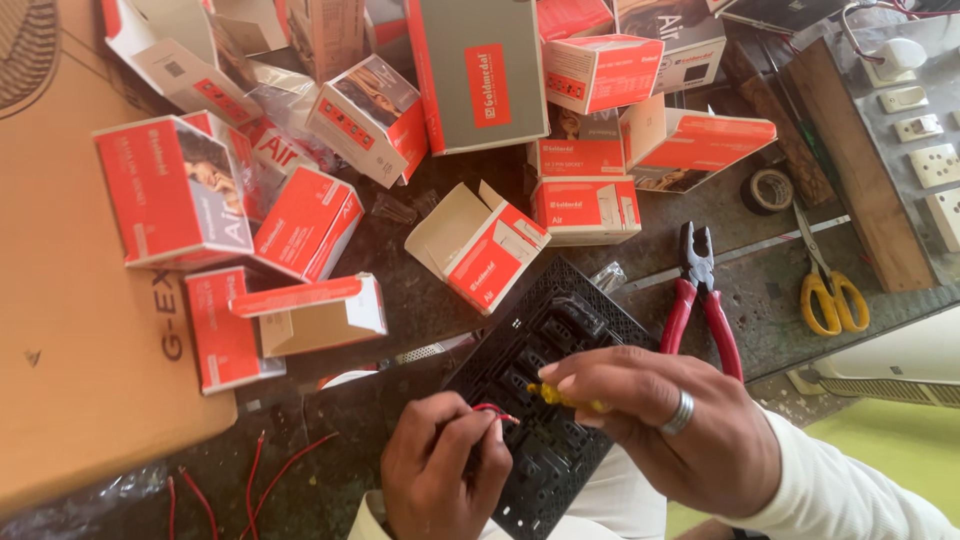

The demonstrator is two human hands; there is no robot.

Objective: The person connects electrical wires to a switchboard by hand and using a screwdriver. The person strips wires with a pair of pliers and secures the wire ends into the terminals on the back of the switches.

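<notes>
A black switch panel [560, 330] lies back side up at the near edge of the dark bench. My left hand [440, 470] pinches a thin red wire [490, 410] against the panel. My right hand [670, 420], with a silver ring on one finger, grips a small yellow-handled screwdriver [565, 398] whose tip points at the panel where the wire meets it. Both hands hover over the lower half of the panel and hide part of it.
Red-handled pliers [700, 300] lie right of the panel, yellow-handled scissors [830, 290] and a tape roll [768, 190] farther right. Several red-and-white boxes [480, 245] crowd the back. A large cardboard box [60, 330] fills the left. Loose red wires [270, 475] lie at lower left. White sockets [935, 165] sit on a board at right.
</notes>
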